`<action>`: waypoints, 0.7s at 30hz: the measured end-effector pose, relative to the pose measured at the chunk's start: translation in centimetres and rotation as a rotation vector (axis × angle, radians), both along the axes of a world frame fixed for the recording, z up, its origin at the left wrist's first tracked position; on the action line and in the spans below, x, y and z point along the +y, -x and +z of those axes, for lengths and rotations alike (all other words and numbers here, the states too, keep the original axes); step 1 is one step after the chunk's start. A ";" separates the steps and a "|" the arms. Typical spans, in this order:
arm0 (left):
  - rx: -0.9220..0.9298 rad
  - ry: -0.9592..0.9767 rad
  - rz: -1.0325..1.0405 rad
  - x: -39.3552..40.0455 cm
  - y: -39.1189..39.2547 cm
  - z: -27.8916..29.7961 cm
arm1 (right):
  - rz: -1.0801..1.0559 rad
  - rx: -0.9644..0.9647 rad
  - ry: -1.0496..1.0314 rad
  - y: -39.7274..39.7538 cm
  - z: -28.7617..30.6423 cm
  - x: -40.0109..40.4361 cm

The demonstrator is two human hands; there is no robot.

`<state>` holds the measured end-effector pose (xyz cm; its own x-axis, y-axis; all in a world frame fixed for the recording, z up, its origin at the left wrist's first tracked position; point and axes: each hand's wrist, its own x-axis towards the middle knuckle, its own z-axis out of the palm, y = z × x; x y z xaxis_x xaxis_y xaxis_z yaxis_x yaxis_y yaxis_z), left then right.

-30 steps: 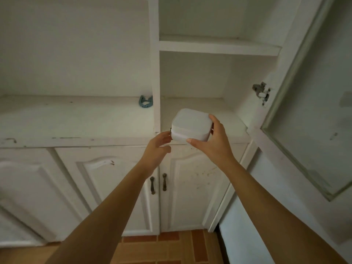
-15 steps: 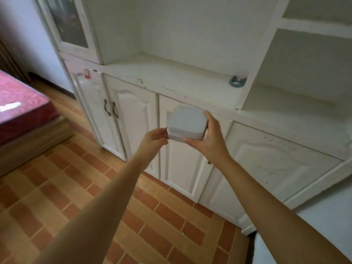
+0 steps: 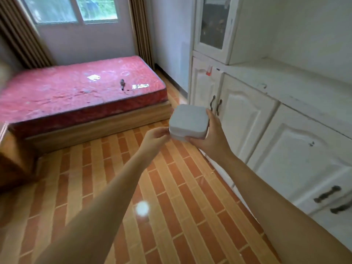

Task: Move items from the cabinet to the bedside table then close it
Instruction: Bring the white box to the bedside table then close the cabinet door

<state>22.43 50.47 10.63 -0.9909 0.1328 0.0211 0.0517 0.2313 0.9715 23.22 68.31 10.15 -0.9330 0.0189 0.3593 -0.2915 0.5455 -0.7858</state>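
Observation:
A white, rounded square box (image 3: 187, 121) is held in front of me, above the tiled floor. My right hand (image 3: 211, 138) grips its right side, fingers curled under and behind it. My left hand (image 3: 155, 139) pinches the box's lower left edge. The white cabinet (image 3: 276, 103) runs along the right, its lower doors closed and its counter bare where it shows. A dark wooden piece (image 3: 11, 164) at the far left edge, blurred, may be the bedside table; I cannot tell.
A bed with a red mattress (image 3: 80, 92) on a wooden base stands ahead at the left, with small items lying on it. A window with brown curtains (image 3: 141, 27) is behind it. Orange tiled floor (image 3: 152, 206) stretches between the bed and the cabinet.
My view has swung left, from the open cabinet shelves to the room with the bed. Both hands keep holding the white box, carried away from the cabinet.

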 end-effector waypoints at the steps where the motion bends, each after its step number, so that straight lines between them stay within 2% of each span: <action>1: -0.007 0.009 0.042 -1.8 -0.2 -0.1 | 0.041 -0.001 0.003 0.4 -0.1 -1.7; 11: -0.011 0.063 0.387 -14.8 -4.1 -1.4 | 0.407 0.069 -0.093 3.0 -1.3 -15.5; 21: -0.044 0.071 0.700 -20.3 -7.5 -2.1 | 0.724 0.051 -0.112 3.5 -1.4 -22.9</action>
